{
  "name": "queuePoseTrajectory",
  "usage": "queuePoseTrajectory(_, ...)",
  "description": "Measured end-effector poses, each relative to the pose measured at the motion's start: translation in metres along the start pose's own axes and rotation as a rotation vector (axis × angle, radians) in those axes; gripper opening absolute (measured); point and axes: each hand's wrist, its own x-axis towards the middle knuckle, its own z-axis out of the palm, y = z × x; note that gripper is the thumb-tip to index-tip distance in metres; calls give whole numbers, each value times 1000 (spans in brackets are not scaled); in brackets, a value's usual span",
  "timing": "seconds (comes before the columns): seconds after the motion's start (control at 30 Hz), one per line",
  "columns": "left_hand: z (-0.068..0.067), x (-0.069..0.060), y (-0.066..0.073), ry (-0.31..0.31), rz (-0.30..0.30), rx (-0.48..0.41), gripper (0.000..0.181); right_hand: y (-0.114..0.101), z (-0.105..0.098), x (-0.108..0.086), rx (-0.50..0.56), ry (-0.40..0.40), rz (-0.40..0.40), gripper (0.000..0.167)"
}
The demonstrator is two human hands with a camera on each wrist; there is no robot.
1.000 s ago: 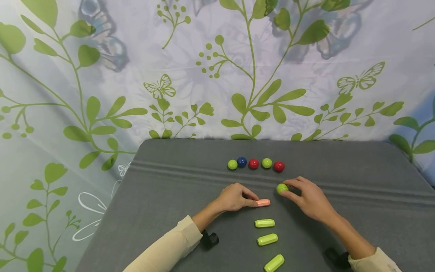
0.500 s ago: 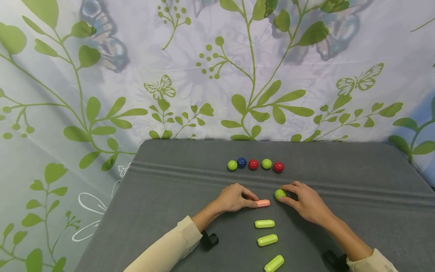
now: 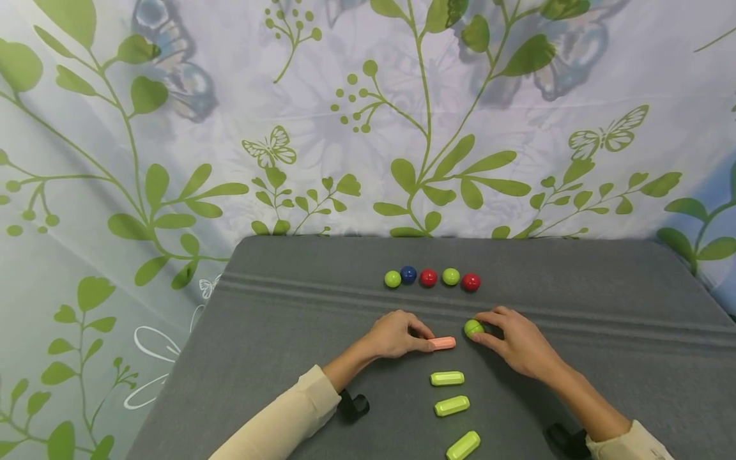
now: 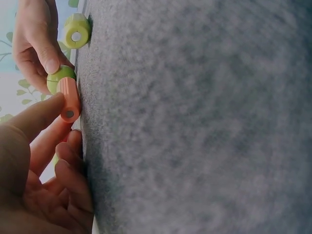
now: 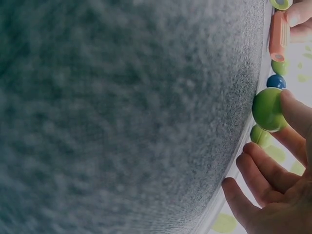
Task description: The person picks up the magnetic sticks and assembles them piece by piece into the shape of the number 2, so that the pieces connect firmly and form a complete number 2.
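My left hand (image 3: 393, 334) pinches the left end of a salmon-orange ridged rod (image 3: 444, 343) between thumb and fingers, low over the grey table. A metal disc shows in the end of this rod (image 4: 70, 111) in the left wrist view. To its right, my right hand (image 3: 523, 342) pinches a green ball (image 3: 473, 328) between thumb and finger. The ball (image 5: 268, 109) stands large in the right wrist view, the other fingers spread below it. A small gap parts rod and ball in the head view.
Behind the hands lies a row of balls: a green ball (image 3: 393, 279), a blue ball (image 3: 409, 275), a red ball (image 3: 428, 278), another green and another red. Three yellow-green rods lie nearer, the middle rod (image 3: 452, 406) among them. A patterned cloth (image 3: 322, 211) hangs behind the table (image 3: 276, 358).
My right hand has brought the green ball slightly nearer and to the left, closer to the rod's right end. The left hand and the rod stay nearly still.
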Motion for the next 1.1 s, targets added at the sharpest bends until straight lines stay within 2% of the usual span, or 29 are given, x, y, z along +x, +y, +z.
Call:
queuePoseTrajectory(0.13, -3, 1, -3, 7, -12, -124, 14, -1, 0, 0, -2, -3, 4, 36)
queuePoseTrajectory(0.3, -8, 6, -4, -12, -25, -189, 16, -2, 0, 0, 3, -6, -1, 37)
queuePoseTrajectory(0.63, -8, 21, 6, 3, 12, -80, 17, -1, 0, -1, 5, -5, -1, 37)
queuePoseTrajectory(1.1, -1, 27, 6, 15, 25, -108, 17, 0, 1, -2, 10, 1, -13, 37)
